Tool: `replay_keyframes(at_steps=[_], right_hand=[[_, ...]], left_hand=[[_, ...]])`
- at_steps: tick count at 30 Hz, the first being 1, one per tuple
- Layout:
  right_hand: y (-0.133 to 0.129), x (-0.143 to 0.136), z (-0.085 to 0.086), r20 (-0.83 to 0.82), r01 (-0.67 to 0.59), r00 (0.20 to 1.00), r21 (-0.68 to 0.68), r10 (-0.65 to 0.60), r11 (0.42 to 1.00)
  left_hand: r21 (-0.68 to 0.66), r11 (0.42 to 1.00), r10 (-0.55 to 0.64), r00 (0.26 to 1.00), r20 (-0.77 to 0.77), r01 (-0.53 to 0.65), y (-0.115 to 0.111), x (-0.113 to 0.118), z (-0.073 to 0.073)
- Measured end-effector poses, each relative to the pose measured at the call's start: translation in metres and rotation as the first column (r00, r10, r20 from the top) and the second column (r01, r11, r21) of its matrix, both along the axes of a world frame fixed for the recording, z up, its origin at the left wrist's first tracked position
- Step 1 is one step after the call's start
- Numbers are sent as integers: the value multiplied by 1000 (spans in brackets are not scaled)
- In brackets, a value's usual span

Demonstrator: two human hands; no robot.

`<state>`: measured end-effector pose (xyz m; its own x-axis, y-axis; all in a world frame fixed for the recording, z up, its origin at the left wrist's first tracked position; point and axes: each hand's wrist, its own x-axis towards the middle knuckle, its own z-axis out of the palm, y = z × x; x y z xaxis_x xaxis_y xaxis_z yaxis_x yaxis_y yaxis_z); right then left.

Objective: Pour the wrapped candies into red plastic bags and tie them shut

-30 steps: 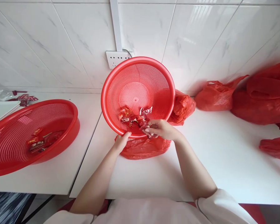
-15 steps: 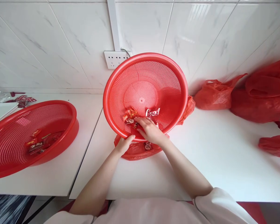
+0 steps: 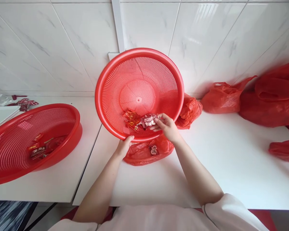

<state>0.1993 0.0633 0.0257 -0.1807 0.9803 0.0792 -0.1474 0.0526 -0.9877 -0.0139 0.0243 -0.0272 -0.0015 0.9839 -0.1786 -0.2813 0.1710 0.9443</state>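
"What had moved?"
"The tilted basket [image 3: 139, 53] had shifted left, and the right hand [image 3: 170, 129] had risen from the pile with a shiny red packet [image 3: 148, 120]."

"And from the left?"
"A second red basket [image 3: 62, 113] stood on the surface [image 3: 231, 160], wrapped pieces inside. Next, the left hand [image 3: 125, 146] had its thumb over the tilted basket's near rim; its fingers were hidden, so I couldn't tell how they lay. That basket looked light and fairly stiff, best gripped at the rim."

"The packet?"
"Over the basket's lower right, beside orange-red wrappers [image 3: 131, 118], pinched at its right end between thumb and fingers. I judged it light, its film slick and crinkly; a sealed end seemed the safest hold. Below, an open red bag [image 3: 142, 159], thin and floppy by its look, held a dark wrapped piece [image 3: 153, 149]. Farther right sat more red bags [image 3: 223, 101]."

"Any brand?"
"None I could read. The packet bore pale characters, the dark piece a white design, the orange-red wrappers yellowish marks, all too small."
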Motion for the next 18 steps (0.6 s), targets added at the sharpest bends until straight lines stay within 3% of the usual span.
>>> replay_keyframes(at_steps=[3,5,7,9,10,12,14,18], right_hand=[[-1,7,6,42,-35,998,-32,36,999],[-4,9,8,95,-129,987,-52,133,990],[-7,7,7,173,-261,948,-64,268,963],[-11,3,6,336,-325,889,-17,312,945],[-12,1,5,446,-312,855,35,264,949],[-15,-3,5,638,-223,768,191,52,956],[-17,-7,6,712,-155,684,350,-155,924],[-19,-18,-1,730,-257,621,533,-285,806]], left_hand=[[37,999,-9,990,142,4,7,-6,7],[47,999,13,984,176,-22,10,-11,10],[54,998,24,981,190,-34,13,-15,11],[66,997,24,980,197,-38,14,-18,12],[70,997,24,981,195,-38,14,-18,12],[68,997,27,983,183,-40,13,-16,12],[58,998,18,984,177,-28,10,-11,12],[11,1000,-23,991,135,22,2,3,5]])
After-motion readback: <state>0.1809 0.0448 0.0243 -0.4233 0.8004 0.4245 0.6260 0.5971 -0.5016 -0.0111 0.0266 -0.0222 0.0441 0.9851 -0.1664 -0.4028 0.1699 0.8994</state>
